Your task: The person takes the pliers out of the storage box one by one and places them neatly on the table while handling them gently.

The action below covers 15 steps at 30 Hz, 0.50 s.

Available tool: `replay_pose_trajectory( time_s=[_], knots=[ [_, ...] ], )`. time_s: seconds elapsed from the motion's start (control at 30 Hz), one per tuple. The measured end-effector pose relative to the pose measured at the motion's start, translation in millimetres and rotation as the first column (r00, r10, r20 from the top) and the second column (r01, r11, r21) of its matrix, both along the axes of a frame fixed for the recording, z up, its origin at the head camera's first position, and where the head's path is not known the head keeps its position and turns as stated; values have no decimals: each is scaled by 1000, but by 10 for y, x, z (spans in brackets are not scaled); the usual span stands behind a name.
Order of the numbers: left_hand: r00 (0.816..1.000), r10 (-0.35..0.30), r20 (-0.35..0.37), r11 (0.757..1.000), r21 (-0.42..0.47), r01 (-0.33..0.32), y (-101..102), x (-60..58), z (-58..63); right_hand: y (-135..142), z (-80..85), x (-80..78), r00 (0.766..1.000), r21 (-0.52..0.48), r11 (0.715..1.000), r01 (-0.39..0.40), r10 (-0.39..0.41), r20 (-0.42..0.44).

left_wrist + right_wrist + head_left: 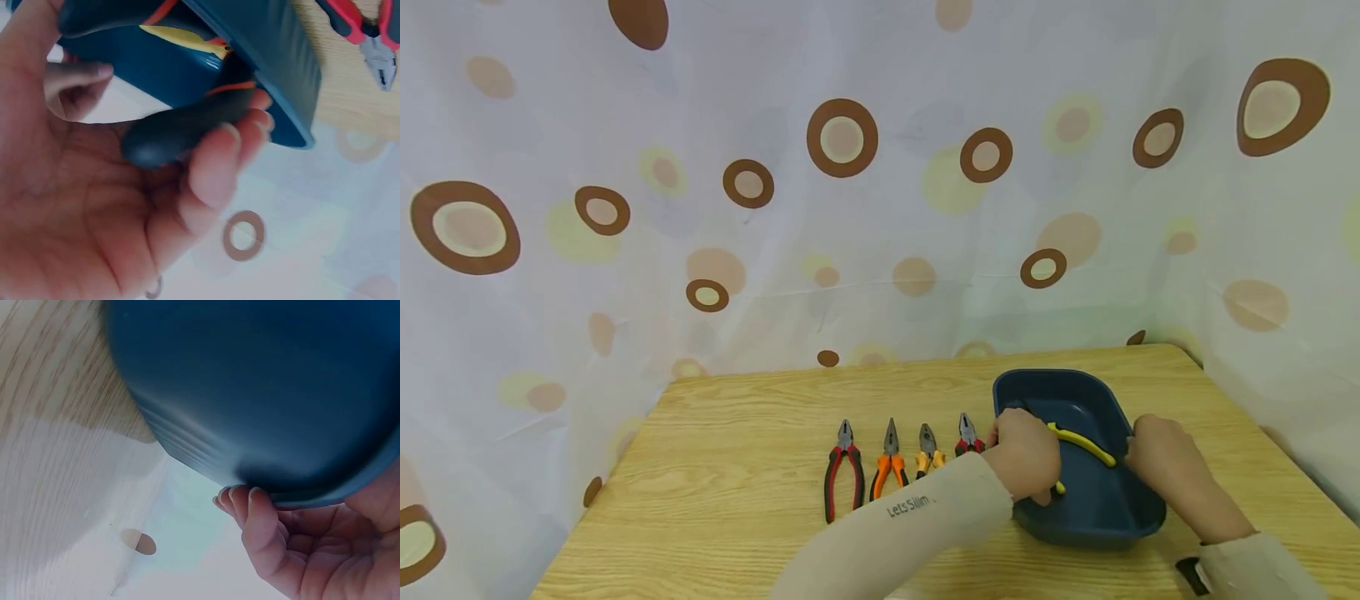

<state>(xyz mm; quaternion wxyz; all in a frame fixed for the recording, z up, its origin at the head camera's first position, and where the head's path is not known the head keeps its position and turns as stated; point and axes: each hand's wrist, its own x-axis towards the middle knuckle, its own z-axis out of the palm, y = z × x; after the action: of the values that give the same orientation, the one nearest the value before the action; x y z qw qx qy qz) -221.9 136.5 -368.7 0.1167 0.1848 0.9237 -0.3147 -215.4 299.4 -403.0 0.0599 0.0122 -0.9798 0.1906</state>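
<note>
A dark blue bin [1090, 533] stands at the right of the wooden table. My left hand [1026, 454] is at its left side, fingers curled round a black handle with an orange stripe [187, 122], apparently of pliers; the head of that tool is hidden in the bin. A second black handle [106, 19] of similar look lies beside the thumb. My right hand [1168, 462] grips the bin's right rim, fingertips on the outer wall in the right wrist view. Inside the bin lies a yellow-handled tool [1084, 443], partly hidden by my left hand.
Left of the bin, several pliers lie in a row, jaws away from me: red-and-black pliers [844, 471], orange-handled long-nose pliers [891, 462], yellow-handled pliers [928, 450], and small red-and-black pliers [967, 435] close to my left hand. A patterned curtain [880, 208] hangs behind the table.
</note>
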Motion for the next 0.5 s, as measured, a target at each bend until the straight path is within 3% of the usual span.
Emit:
replay_pose_trajectory(
  time_s=[0.13, 0.3, 0.5],
  knots=[
    [998, -51, 22, 990, 135, 48, -151, -42, 40, 3, -10, -8, 1000, 8, 1000, -9, 9, -4],
    [993, -117, 34, 949, 299, 101, -348, -100, 116, 1, -15, -2, 1000, 7, 1000, -14, 14, -3],
    [992, -128, 9, 923, 366, 116, -515, -121, 148, 4, -5, -2, 1000, 7, 1000, -12, 12, -1]
  ],
)
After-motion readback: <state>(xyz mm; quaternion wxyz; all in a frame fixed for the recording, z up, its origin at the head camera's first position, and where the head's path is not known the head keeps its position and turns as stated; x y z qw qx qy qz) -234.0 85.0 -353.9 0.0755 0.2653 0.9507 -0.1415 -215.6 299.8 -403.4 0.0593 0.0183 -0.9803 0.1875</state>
